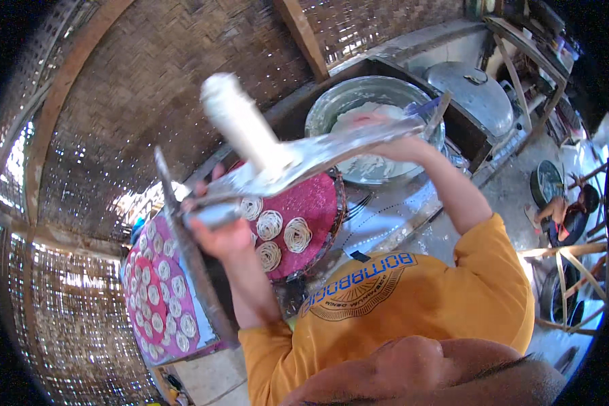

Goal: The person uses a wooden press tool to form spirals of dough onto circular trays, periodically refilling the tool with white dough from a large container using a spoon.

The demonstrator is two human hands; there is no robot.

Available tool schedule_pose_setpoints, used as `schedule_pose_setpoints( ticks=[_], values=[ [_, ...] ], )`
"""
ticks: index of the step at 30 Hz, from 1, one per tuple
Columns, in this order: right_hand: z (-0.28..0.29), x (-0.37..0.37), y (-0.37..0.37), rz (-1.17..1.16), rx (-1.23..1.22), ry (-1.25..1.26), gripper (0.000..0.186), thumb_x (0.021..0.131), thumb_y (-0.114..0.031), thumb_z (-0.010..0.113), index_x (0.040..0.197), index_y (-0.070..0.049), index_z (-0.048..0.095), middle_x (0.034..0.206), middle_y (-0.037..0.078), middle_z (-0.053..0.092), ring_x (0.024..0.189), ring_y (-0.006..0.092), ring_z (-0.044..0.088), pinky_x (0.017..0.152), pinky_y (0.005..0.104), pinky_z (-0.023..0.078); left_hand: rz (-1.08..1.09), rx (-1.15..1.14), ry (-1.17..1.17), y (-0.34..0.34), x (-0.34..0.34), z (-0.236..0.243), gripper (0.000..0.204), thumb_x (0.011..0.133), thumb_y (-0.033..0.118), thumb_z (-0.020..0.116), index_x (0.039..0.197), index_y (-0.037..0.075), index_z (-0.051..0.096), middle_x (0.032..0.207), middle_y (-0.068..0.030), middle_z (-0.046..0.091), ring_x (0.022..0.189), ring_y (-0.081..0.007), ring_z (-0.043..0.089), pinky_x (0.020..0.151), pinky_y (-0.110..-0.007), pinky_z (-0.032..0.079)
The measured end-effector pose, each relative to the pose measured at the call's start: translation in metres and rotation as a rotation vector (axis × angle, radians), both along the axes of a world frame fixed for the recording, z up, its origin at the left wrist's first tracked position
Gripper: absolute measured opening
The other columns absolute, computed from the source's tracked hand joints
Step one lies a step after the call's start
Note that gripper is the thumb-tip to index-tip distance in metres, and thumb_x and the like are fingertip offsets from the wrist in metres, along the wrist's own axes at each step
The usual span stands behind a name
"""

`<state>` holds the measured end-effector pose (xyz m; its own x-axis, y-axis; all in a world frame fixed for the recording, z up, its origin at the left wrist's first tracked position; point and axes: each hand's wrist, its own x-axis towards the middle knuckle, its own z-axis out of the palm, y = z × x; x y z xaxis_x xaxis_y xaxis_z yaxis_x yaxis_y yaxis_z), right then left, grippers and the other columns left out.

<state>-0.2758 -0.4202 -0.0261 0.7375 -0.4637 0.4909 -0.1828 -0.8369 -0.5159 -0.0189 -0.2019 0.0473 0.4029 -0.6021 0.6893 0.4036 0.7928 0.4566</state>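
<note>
A pale cylinder [243,128] stands out from a long, metal-looking press bar [325,152], both smeared by motion, above the red round mat [291,210] with several pale noodle coils. My left hand [220,233] grips the press at its left end, around a small metal part, beside an upright dark plank [196,264]. My right hand [396,149] is closed on the bar's right part, its fingers partly hidden, over a metal basin [328,98] holding white dough or batter.
A pink mat [183,298] with many coils lies at left. A lidded metal pot [470,95] sits at back right beside a wooden frame [521,61]. Woven walls [135,81] surround the bench. Another person [565,216] crouches at right by a bucket [548,179].
</note>
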Motion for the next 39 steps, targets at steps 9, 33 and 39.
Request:
schedule_pose_setpoints(
  ticks=[9,33,39],
  values=[
    [-0.083,-0.09,-0.104,-0.411,-0.34,1.425,0.016,0.067,-0.021,0.058,0.074,-0.01,0.066,0.083,0.008,0.063,0.085,0.0214,0.057,0.086,0.0486,0.033,0.202,0.032,0.255,0.087,0.047,-0.017,0.033,0.079,0.04,0.052,0.102,0.016,0.056,0.104,-0.0065,0.052,0.109,-0.026,0.042,0.097,-0.054,0.023],
    [-0.084,-0.063,-0.103,-0.112,-0.369,1.066,0.005,0.057,-0.011,0.057,0.055,-0.008,0.06,0.061,0.012,0.059,0.061,0.0271,0.059,0.054,0.037,0.047,0.256,0.108,0.326,0.156,0.048,-0.027,0.038,0.075,0.037,0.058,0.104,0.013,0.057,0.125,-0.0109,0.042,0.12,-0.0345,0.029,0.097,-0.054,0.019],
    [-0.09,-0.065,-0.091,-0.07,-0.346,1.084,0.008,0.059,-0.014,0.057,0.057,-0.007,0.061,0.063,0.013,0.06,0.062,0.0271,0.06,0.056,0.0371,0.047,0.291,0.085,0.325,0.169,0.049,-0.034,0.039,0.075,0.039,0.058,0.106,0.015,0.057,0.125,-0.0104,0.041,0.119,-0.034,0.03,0.097,-0.053,0.019]
  ],
)
